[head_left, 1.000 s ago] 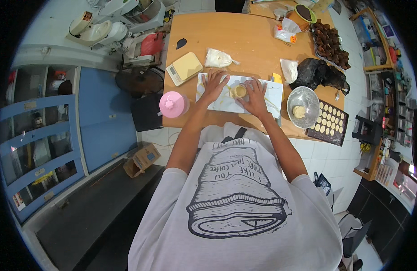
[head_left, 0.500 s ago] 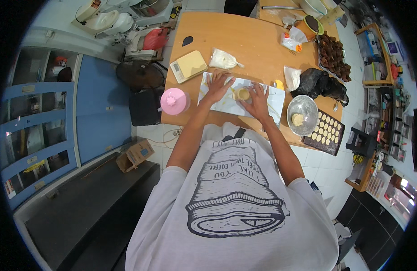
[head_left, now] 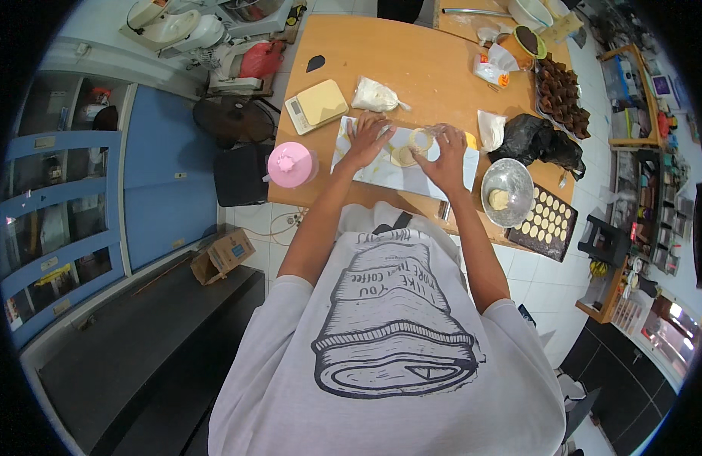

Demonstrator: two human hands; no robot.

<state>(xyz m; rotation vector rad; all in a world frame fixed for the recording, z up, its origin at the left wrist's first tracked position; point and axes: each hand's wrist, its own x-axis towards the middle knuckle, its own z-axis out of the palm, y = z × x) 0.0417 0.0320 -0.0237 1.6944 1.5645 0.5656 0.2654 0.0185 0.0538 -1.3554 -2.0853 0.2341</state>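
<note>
In my right hand (head_left: 448,163) is a clear round cup (head_left: 421,139), gripped by its side and tilted, with its pale rim facing left. Just below the rim, a thin pale piece of dough (head_left: 402,156) lies on a white marble-patterned board (head_left: 373,176). My left hand (head_left: 368,138) rests on the left part of this board, fingers spread and holding nothing. Part of the cup is hidden behind my right fingers.
Left of the board are a yellow kitchen scale (head_left: 320,106) and a pink-lidded container (head_left: 292,164). Beyond it lies a white bag (head_left: 375,95). To the right stand a metal bowl with dough (head_left: 507,171), a dark tray of dough rounds (head_left: 560,242) and a black plastic bag (head_left: 527,138).
My right hand has lifted the cup off the dough and moved it up and to the right, tilting it. The left hand stays on the board.
</note>
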